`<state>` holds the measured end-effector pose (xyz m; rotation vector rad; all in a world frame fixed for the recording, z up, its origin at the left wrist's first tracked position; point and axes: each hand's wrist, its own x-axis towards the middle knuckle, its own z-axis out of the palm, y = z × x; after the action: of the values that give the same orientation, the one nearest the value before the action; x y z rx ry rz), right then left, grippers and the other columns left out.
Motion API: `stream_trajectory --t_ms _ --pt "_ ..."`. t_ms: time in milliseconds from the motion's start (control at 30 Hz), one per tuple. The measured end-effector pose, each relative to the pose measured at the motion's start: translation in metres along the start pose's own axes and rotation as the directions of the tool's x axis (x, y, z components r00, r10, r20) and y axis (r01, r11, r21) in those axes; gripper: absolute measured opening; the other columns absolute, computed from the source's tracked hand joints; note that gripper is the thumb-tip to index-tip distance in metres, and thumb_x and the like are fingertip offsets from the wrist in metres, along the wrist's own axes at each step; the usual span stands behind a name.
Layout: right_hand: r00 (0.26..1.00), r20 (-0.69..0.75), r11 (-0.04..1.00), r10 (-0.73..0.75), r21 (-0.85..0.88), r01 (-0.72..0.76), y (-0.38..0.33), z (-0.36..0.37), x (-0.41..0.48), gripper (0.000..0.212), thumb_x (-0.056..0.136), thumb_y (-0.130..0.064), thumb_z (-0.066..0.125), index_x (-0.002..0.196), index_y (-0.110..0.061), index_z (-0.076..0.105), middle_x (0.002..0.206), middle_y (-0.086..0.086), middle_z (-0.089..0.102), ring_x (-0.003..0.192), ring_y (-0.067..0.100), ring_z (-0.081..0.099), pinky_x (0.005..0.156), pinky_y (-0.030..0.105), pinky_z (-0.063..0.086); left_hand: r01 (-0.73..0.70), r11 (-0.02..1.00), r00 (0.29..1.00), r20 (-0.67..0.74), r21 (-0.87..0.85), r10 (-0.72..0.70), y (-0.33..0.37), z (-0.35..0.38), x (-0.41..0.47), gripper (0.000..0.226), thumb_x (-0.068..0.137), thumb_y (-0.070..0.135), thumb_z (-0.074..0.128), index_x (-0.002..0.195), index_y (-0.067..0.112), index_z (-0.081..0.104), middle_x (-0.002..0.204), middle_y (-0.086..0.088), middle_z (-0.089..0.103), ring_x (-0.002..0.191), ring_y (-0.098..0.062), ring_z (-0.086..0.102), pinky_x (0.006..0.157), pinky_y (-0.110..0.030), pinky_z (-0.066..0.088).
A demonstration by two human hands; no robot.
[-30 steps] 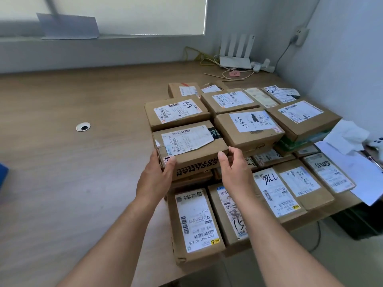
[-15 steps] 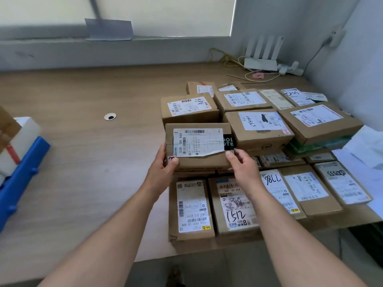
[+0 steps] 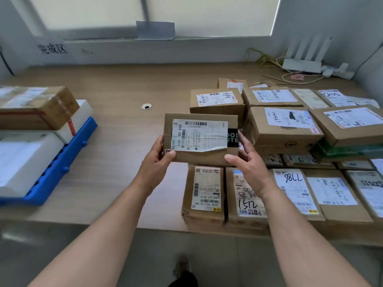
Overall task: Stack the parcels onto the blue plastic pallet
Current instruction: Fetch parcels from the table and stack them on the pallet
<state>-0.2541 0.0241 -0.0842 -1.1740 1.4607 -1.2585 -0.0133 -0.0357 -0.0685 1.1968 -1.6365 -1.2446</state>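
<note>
I hold a brown cardboard parcel [image 3: 200, 139] with a white shipping label above the table, lifted clear of the pile. My left hand [image 3: 158, 162] grips its left end and my right hand [image 3: 246, 162] grips its right end. Several more labelled parcels [image 3: 286, 129] lie packed together on the right half of the table. The blue plastic pallet [image 3: 62, 162] sits at the left edge. White parcels [image 3: 27, 160] lie on it, with a brown taped box [image 3: 39, 108] on top of them.
The wooden table [image 3: 116, 141] has a small round cable hole [image 3: 146, 106] in the middle. A white router [image 3: 302, 65] and cables sit at the back right corner. Grey wall and window sill run along the back. The floor and a shoe [image 3: 183, 272] show below the table's edge.
The parcel has come up off the pile and moved left in both hands. My view has swung left, bringing the blue pallet and its boxes into sight.
</note>
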Motion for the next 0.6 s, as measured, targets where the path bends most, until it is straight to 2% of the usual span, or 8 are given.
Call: stream_trajectory --t_ms 67,167,233,300,367,433,500,600 --pt "0.999 0.040 1.000 -0.012 0.003 0.012 -0.001 0.007 -0.003 0.068 0.083 -0.033 0.071 0.131 -0.062 0.033 0.141 -0.015 0.045 0.129 0.008 0.042 0.109 0.036 0.036 0.015 1.000 0.999 -0.031 0.019 -0.014 -0.002 -0.005 -0.013 0.048 0.100 0.008 0.043 0.142 0.030 0.036 0.126 0.010 0.059 0.114 0.000 0.055 0.098 -0.018 0.046" --pt "0.995 0.093 1.000 -0.024 0.017 0.023 -0.005 0.019 -0.005 0.067 0.075 -0.040 0.072 0.122 -0.072 0.035 0.137 -0.008 0.054 0.128 0.014 0.048 0.109 0.043 0.039 0.028 0.999 0.997 -0.080 0.042 -0.025 -0.003 -0.015 -0.029 0.047 0.100 0.011 0.043 0.142 0.030 0.035 0.126 0.013 0.058 0.113 0.004 0.054 0.099 -0.018 0.045" --pt "0.992 0.120 0.998 -0.042 0.045 0.037 -0.006 0.027 -0.003 0.067 0.073 -0.040 0.072 0.120 -0.073 0.037 0.130 -0.003 0.061 0.125 0.018 0.053 0.107 0.045 0.042 0.033 0.997 0.996 -0.089 0.064 -0.027 0.000 -0.022 -0.038 0.050 0.099 0.011 0.045 0.143 0.032 0.033 0.124 0.017 0.057 0.108 0.009 0.055 0.092 -0.012 0.047" --pt "0.990 0.125 0.995 -0.065 0.082 0.055 -0.007 0.034 -0.001 0.070 0.083 -0.024 0.071 0.133 -0.058 0.037 0.118 -0.004 0.068 0.112 0.014 0.062 0.101 0.040 0.048 0.038 0.995 0.996 -0.087 0.097 -0.029 0.004 -0.034 -0.046 0.052 0.099 0.012 0.046 0.144 0.033 0.030 0.124 0.017 0.057 0.105 0.012 0.055 0.084 -0.006 0.046" --pt "0.986 0.148 0.992 -0.080 0.111 0.064 -0.010 0.043 0.001 0.070 0.089 -0.011 0.065 0.143 -0.042 0.034 0.105 -0.006 0.072 0.098 0.009 0.067 0.087 0.027 0.052 0.051 0.991 0.992 -0.118 0.127 -0.036 0.006 -0.050 -0.053 0.049 0.099 0.018 0.046 0.142 0.036 0.029 0.122 0.021 0.056 0.106 0.013 0.055 0.084 -0.006 0.045" --pt "0.982 0.165 0.990 -0.088 0.123 0.068 -0.017 0.056 0.001 0.069 0.089 -0.009 0.063 0.144 -0.039 0.034 0.101 -0.008 0.074 0.094 0.009 0.069 0.080 0.022 0.050 0.091 0.990 0.977 -0.201 0.108 -0.068 0.005 -0.071 -0.061 0.052 0.096 0.037 0.046 0.145 0.035 0.028 0.131 0.015 0.054 0.119 0.001 0.052 0.101 -0.021 0.042" --pt "0.980 0.178 0.989 -0.088 0.135 0.064 -0.022 0.070 0.002 0.068 0.089 -0.009 0.063 0.144 -0.039 0.034 0.102 -0.007 0.074 0.094 0.009 0.069 0.079 0.022 0.050 0.130 0.981 0.946 -0.313 0.145 -0.079 0.003 -0.091 -0.068 0.062 0.089 0.052 0.043 0.147 0.034 0.029 0.141 0.006 0.047 0.127 -0.012 0.047 0.108 -0.037 0.038" --pt "0.971 0.220 0.984 -0.094 0.168 0.057 -0.032 0.094 0.002 0.068 0.089 -0.006 0.062 0.144 -0.036 0.036 0.106 -0.002 0.073 0.094 0.011 0.069 0.075 0.021 0.053 0.193 0.932 0.900 -0.434 0.306 -0.043 -0.003 -0.119 -0.078 0.056 0.096 0.044 0.045 0.148 0.029 0.028 0.144 0.004 0.044 0.127 -0.013 0.045 0.101 -0.031 0.038"
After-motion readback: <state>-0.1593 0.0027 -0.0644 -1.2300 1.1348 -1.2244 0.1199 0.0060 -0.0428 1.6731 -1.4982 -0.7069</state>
